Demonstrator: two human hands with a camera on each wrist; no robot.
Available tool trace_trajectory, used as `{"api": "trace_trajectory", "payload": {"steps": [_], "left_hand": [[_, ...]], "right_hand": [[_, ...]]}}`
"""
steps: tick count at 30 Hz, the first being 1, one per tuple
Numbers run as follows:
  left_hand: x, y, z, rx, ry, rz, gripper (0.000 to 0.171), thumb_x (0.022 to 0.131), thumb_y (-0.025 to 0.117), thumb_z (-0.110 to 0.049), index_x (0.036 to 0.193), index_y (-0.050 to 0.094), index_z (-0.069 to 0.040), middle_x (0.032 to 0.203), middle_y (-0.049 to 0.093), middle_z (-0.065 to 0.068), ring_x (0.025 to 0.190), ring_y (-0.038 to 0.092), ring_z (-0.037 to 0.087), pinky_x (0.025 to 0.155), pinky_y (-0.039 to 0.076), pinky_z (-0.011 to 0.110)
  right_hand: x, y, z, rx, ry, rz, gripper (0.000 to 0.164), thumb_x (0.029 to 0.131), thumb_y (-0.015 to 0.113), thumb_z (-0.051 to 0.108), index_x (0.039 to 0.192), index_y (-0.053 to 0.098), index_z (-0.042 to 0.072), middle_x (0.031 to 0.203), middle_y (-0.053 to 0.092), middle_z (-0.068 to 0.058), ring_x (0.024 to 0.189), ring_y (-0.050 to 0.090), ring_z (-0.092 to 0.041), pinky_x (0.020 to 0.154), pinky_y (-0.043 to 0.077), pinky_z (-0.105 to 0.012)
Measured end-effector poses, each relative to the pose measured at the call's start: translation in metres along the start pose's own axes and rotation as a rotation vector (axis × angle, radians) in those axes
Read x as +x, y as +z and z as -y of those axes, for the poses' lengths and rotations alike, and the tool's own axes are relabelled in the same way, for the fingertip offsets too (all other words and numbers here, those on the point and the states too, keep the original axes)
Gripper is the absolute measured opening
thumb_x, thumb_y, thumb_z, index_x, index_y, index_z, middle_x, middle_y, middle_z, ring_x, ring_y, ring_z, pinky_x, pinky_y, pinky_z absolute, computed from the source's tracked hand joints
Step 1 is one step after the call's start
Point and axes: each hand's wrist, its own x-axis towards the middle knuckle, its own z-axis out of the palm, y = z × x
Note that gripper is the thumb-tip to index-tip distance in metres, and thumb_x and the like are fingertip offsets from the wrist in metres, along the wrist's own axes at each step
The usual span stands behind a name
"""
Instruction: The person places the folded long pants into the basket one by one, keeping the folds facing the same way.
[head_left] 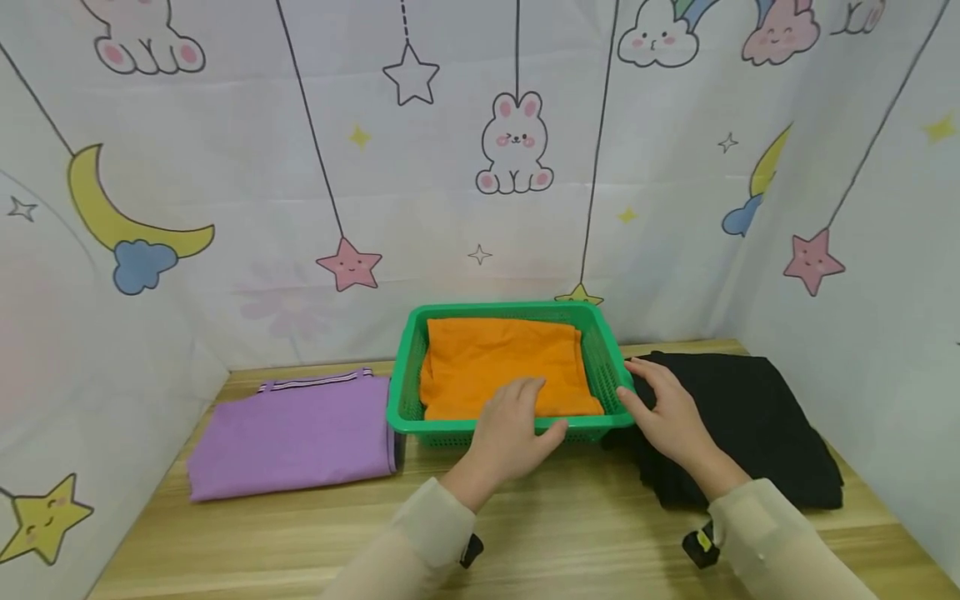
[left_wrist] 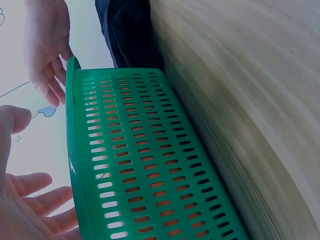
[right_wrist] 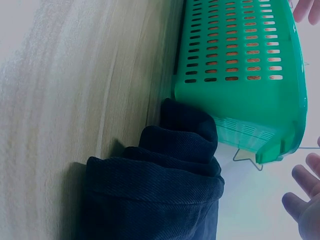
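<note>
A green perforated plastic basket (head_left: 517, 426) stands on the wooden table with a folded orange cloth (head_left: 502, 362) inside. My left hand (head_left: 506, 433) is over the basket's front rim, its fingers loosely spread above the orange cloth and its thumb apart from them. Beside the basket's front right corner is my right hand (head_left: 667, 412), fingers relaxed and extended, fingertips right at the rim. Neither hand holds anything. The left wrist view shows the basket's slotted front wall (left_wrist: 145, 150), with orange showing through the slots.
Left of the basket lies a folded purple cloth (head_left: 300, 437) with a striped edge. A folded black garment (head_left: 742, 425) lies to the right, close against the basket; its stacked folds (right_wrist: 155, 175) show in the right wrist view. A printed white curtain (head_left: 450, 225) stands behind and at both sides.
</note>
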Motion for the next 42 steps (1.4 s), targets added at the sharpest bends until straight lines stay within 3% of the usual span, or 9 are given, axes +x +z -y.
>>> {"api": "trace_trajectory", "payload": {"steps": [9, 25, 42], "left_hand": [[-0.001, 0.003, -0.003, 0.025, 0.016, -0.024, 0.061, 0.092, 0.051, -0.049, 0.135, 0.048, -0.006, 0.136, 0.051, 0.01, 0.123, 0.051, 0.029, 0.097, 0.045, 0.047], [-0.002, 0.005, -0.009, 0.014, -0.025, 0.032, 0.061, 0.093, 0.048, -0.05, 0.138, 0.046, -0.01, 0.142, 0.045, 0.008, 0.13, 0.044, 0.027, 0.105, 0.039, 0.047], [0.0, 0.011, -0.014, 0.032, 0.028, -0.002, 0.059, 0.092, 0.051, -0.049, 0.136, 0.048, -0.009, 0.139, 0.049, 0.009, 0.126, 0.048, 0.026, 0.1, 0.043, 0.046]], "right_hand": [[0.0, 0.0, -0.004, -0.001, -0.01, -0.027, 0.05, 0.097, 0.052, 0.031, 0.136, 0.047, -0.001, 0.143, 0.039, -0.024, 0.13, 0.035, -0.044, 0.098, 0.033, -0.064], [-0.004, -0.003, -0.007, 0.002, 0.028, -0.008, 0.053, 0.098, 0.05, 0.034, 0.137, 0.045, -0.001, 0.144, 0.036, -0.025, 0.13, 0.034, -0.046, 0.097, 0.032, -0.065], [-0.01, -0.004, -0.016, -0.003, 0.041, -0.011, 0.053, 0.098, 0.049, 0.034, 0.138, 0.044, 0.0, 0.144, 0.037, -0.024, 0.13, 0.034, -0.045, 0.097, 0.032, -0.065]]}}
